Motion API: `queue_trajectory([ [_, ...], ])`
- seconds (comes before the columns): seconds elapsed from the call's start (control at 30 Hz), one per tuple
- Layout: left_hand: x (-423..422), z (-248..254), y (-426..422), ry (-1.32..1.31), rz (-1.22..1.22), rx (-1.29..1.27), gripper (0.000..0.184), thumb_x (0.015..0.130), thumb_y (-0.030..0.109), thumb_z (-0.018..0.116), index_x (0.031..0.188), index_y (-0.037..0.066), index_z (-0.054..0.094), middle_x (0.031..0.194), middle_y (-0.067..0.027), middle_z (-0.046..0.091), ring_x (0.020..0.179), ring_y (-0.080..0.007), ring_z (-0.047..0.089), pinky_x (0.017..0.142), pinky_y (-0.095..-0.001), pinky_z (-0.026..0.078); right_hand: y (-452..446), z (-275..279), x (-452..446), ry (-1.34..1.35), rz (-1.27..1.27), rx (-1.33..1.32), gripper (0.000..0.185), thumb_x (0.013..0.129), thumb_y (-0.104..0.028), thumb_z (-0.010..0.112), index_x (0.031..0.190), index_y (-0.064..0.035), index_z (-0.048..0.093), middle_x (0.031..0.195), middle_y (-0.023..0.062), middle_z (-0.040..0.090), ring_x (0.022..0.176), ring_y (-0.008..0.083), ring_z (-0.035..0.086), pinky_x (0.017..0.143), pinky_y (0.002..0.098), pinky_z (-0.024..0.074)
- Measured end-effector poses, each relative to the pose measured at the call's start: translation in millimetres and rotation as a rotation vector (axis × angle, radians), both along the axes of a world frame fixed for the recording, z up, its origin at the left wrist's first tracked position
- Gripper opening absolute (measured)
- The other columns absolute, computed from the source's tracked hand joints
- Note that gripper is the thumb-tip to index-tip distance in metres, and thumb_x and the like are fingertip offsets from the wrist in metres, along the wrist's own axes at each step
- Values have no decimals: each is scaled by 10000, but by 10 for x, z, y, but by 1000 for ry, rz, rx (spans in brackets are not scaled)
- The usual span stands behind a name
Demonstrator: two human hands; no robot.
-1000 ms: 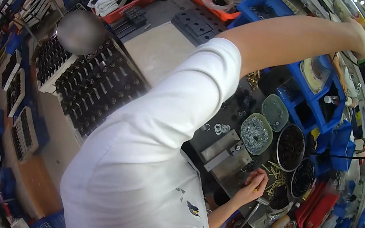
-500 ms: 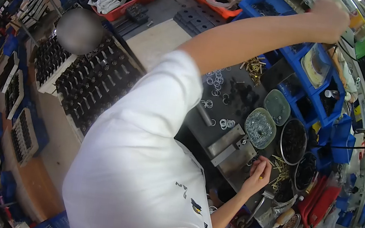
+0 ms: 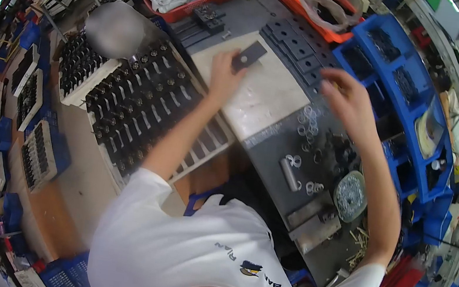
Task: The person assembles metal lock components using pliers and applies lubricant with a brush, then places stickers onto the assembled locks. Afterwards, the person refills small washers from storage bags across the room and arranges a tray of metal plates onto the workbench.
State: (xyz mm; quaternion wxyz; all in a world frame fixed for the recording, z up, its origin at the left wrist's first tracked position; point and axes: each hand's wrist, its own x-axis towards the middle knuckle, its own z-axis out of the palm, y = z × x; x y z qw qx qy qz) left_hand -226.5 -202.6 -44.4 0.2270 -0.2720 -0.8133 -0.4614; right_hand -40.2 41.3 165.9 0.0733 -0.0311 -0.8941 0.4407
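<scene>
Now that the left hand [image 3: 227,78] has swung back from the upper right, it sits over the pale mat [image 3: 274,100] beside the metal parts [image 3: 137,124], with a dark block [image 3: 256,52] at its fingertips. Its fingers are closed around the block's near end, where one light round spot shows; whether the block rests on the mat or is just lifted, I cannot tell.

As for the right hand [image 3: 355,106], it has left the spot by the brass pins [image 3: 359,246] and the jig [image 3: 315,224], and is now raised near the mat's right corner, between the dark plates [image 3: 297,45] and the blue bins [image 3: 394,64]. Its fingers are loosely curled and blurred; a yellowish glint shows among them, but what they hold, if anything, I cannot tell.

So the work now seems to centre on the block, with both hands at the mat's end of the bench. Half a second ago the left arm crossed the bench; now the rings [image 3: 308,125] and cylinder [image 3: 290,173] lie uncovered between the arms.
</scene>
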Motion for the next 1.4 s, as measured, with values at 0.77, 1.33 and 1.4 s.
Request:
queue_trajectory([
  [0.77,-29,46,13,-303,4,157,552,828,5,786,1304,12,506,1234,-183,537,1075,-308,537,797,-328,527,-53,-765,-4418,743,-384,-38,336,961,-331,696,933,-1,751,839,222,733,805,364,727,738,414,561],
  [1.33,3,52,56,-284,51,56,562,818,13,809,1292,1,507,1258,-195,530,1084,-276,609,733,-281,581,271,-674,-4260,487,-187,-208,371,860,-441,781,1009,-105,831,787,18,765,682,100,660,663,292,533],
  [1.4,22,75,61,-284,48,85,543,828,32,798,1280,24,500,1201,-183,515,964,-274,586,753,-320,526,241,-686,-4250,503,-215,-221,390,840,-458,795,1006,-107,833,827,51,784,729,139,707,706,314,551],
])
